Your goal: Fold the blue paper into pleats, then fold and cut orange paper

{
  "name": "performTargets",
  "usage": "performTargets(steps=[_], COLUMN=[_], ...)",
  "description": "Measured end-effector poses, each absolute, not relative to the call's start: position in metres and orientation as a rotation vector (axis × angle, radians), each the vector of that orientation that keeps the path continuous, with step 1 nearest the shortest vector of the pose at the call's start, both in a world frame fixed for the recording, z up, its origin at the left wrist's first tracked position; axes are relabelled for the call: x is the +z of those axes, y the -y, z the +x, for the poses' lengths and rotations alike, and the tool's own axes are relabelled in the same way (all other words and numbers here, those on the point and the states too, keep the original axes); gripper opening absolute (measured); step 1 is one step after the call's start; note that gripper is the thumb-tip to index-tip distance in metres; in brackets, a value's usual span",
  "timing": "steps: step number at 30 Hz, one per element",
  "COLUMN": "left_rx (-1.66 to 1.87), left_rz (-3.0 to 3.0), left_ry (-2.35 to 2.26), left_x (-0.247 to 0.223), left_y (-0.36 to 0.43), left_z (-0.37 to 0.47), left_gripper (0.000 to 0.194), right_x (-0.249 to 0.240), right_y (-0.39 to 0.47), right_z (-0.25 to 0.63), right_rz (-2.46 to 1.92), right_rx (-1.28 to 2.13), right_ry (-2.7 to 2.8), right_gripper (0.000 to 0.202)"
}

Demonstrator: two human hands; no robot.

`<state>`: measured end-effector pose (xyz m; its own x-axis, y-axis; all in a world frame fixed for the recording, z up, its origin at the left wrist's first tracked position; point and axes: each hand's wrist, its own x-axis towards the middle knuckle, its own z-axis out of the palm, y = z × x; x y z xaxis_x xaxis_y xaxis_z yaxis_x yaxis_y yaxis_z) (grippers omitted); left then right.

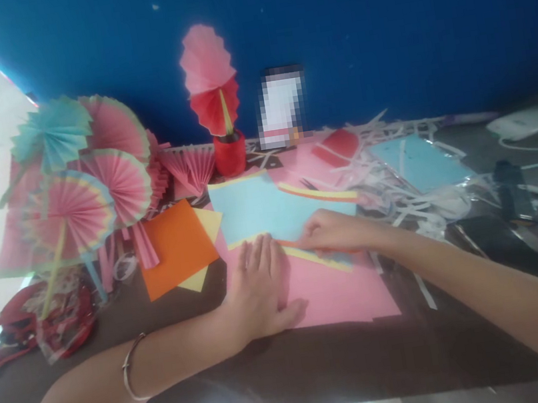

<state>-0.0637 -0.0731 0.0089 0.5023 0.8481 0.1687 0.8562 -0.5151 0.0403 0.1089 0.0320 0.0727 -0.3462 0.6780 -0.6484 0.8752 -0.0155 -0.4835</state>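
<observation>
A light-blue paper sheet (254, 207) with yellow and orange paper strips along its edges lies on pink paper (334, 296). It bends up somewhat on the right. My left hand (256, 287) rests flat, fingers stretched out, its fingertips over the blue sheet's near edge and its palm on the pink paper. My right hand (331, 229) is closed, its curled fingers at the thin orange strip (288, 244) on that same near edge. A yellow band (328, 262) runs below those fingers. The right fingertips are slightly blurred.
Orange paper (177, 245) lies over yellow sheets left of the blue one. Folded paper fans (68, 208) stand at the left, and a red pot (230, 155) holds another. White paper scraps (405, 201), a packet of blue paper (419, 162) and a black stapler-like object (514, 192) lie right.
</observation>
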Motion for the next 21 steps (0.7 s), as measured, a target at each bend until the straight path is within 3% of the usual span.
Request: performTargets(steps=[21], left_rx=[-0.307], left_rz=[-2.694], left_ry=[1.564], left_x=[0.011], left_y=[0.069], left_z=[-0.0655], left_gripper=[0.083], right_x=[0.0701], right_y=[-0.0275], right_z=[0.1091], right_rz=[1.633], right_rx=[-1.345], right_ry=[-2.06], right_gripper=[0.028])
